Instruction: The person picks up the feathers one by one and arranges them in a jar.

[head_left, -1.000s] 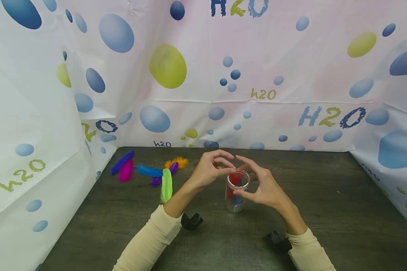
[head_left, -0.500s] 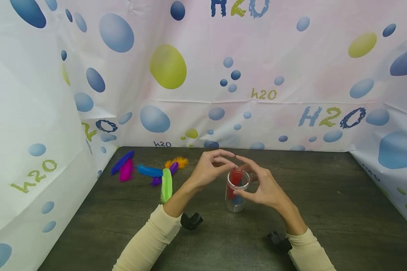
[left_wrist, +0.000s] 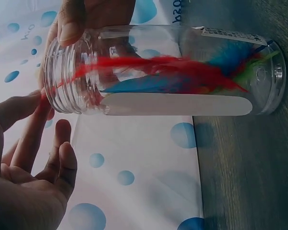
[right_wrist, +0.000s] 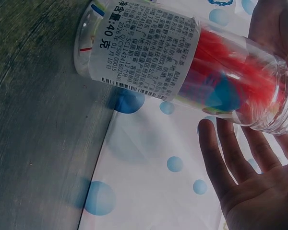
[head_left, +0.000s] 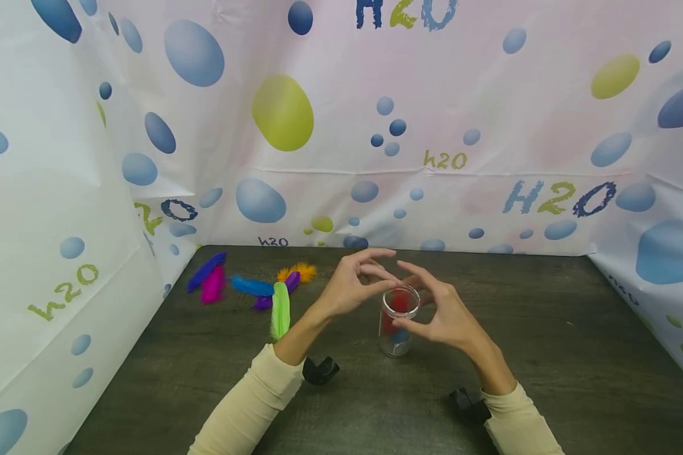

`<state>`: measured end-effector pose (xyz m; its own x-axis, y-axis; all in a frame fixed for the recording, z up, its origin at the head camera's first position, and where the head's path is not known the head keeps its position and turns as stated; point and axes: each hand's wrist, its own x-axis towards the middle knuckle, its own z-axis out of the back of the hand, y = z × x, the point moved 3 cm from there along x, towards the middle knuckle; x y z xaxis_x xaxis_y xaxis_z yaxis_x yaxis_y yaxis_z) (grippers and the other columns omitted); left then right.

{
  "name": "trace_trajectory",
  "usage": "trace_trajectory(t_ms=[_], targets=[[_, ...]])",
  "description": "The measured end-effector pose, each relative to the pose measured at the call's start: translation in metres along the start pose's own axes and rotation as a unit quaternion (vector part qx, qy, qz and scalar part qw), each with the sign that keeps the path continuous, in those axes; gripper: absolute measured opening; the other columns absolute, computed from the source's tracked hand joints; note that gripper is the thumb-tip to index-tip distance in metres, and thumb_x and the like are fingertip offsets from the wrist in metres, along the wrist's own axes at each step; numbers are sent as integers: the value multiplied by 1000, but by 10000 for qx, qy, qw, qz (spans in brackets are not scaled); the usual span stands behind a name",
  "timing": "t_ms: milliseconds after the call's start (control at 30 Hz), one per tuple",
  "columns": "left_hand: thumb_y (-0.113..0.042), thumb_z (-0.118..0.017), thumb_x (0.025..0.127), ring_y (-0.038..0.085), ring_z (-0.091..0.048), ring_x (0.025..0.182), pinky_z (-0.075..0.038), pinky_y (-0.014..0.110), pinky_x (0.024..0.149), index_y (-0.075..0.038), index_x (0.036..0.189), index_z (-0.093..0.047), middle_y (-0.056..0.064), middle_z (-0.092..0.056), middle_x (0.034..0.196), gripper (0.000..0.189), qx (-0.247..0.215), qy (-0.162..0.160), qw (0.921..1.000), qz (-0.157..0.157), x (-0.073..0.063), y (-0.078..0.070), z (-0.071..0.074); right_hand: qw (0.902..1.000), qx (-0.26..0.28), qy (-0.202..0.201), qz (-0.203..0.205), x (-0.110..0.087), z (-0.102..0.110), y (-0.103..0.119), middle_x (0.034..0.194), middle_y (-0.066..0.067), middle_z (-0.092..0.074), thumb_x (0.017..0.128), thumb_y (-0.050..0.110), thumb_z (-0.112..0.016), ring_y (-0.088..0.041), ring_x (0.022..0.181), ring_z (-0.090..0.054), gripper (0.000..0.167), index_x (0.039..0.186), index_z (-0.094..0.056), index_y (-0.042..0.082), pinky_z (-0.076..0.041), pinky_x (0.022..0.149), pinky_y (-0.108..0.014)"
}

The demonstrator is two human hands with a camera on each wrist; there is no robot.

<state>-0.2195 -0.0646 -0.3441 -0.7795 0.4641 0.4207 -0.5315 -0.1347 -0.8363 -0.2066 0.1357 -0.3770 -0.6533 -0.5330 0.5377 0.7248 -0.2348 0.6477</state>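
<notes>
A clear jar [head_left: 395, 344] with a threaded neck stands upright on the dark table. Inside it are a red feather [left_wrist: 177, 69], a blue feather [left_wrist: 149, 85] and some green [left_wrist: 252, 67] near its bottom. My left hand [head_left: 350, 283] is at the mouth, thumb and a finger pinching the end of the red feather at the rim. My right hand [head_left: 444, 316] holds the jar by its neck, thumb at the near side and fingers around the far side. A white printed label [right_wrist: 146, 50] covers part of the jar.
Left of the jar lie loose feathers: a light green one [head_left: 281, 309], a blue one [head_left: 252, 286], an orange one [head_left: 301, 272], purple pieces [head_left: 264, 303], a pink one [head_left: 213, 285] and a dark blue one [head_left: 207, 272]. A patterned sheet [head_left: 341, 126] rises behind the table.
My left index finger has lifted slightly and the left fingertips have shifted a little at the rim. My right hand and the jar hold nearly still. The head view has turned slightly.
</notes>
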Motion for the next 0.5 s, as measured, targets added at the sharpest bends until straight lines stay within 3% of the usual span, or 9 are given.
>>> trace_trajectory(t_ms=[67, 133, 267, 333, 400, 500], targets=[[6, -71, 93, 24, -71, 87, -57, 31, 72, 7, 136, -59, 20, -78, 98, 45, -55, -3, 10000, -55, 0, -1, 0, 10000, -5, 3, 22, 0, 0, 0, 119, -16, -71, 76, 5, -88, -31, 100, -72, 91, 154, -41, 2, -63, 72, -36], [7, -71, 92, 17, -66, 76, -53, 27, 66, 8, 135, -59, 21, -77, 98, 44, -110, -16, 9999, -100, 0, -1, 0, 10000, -8, -3, 46, -1, -1, 0, 120, -16, -71, 77, 6, -88, -31, 101, -72, 90, 154, -41, 2, -63, 72, -36], [5, -71, 93, 9, -58, 68, -48, 24, 63, 8, 131, -61, 22, -77, 98, 39, -192, -96, 9997, -124, -2, 0, 1, 10000, 26, -3, 94, -1, -1, 0, 120, -16, -71, 77, 6, -88, -31, 101, -72, 90, 154, -41, 2, -63, 71, -36], [0, -72, 95, 9, -53, 63, -44, 24, 60, 7, 129, -63, 22, -77, 99, 36, -216, -156, 9996, -123, -3, 1, 3, 9999, 45, 6, 116, -1, -2, 0, 118, -17, -72, 78, 7, -88, -30, 99, -73, 90, 154, -41, 1, -63, 71, -36], [-4, -72, 96, 11, -57, 65, -46, 26, 61, 7, 127, -64, 22, -77, 99, 33, -193, -252, 9994, -124, -3, 1, 4, 9999, 46, 9, 139, -1, -2, 0, 116, -18, -71, 78, 8, -88, -30, 98, -73, 89, 154, -41, 0, -63, 71, -35], [-6, -71, 97, 20, -58, 65, -48, 29, 62, 5, 123, -66, 21, -77, 98, 29, -116, -429, 9990, -111, -4, 0, 8, 9999, 14, -4, 131, -1, -2, -1, 114, -18, -71, 79, 9, -88, -30, 97, -73, 89, 154, -41, 1, -63, 71, -35]])
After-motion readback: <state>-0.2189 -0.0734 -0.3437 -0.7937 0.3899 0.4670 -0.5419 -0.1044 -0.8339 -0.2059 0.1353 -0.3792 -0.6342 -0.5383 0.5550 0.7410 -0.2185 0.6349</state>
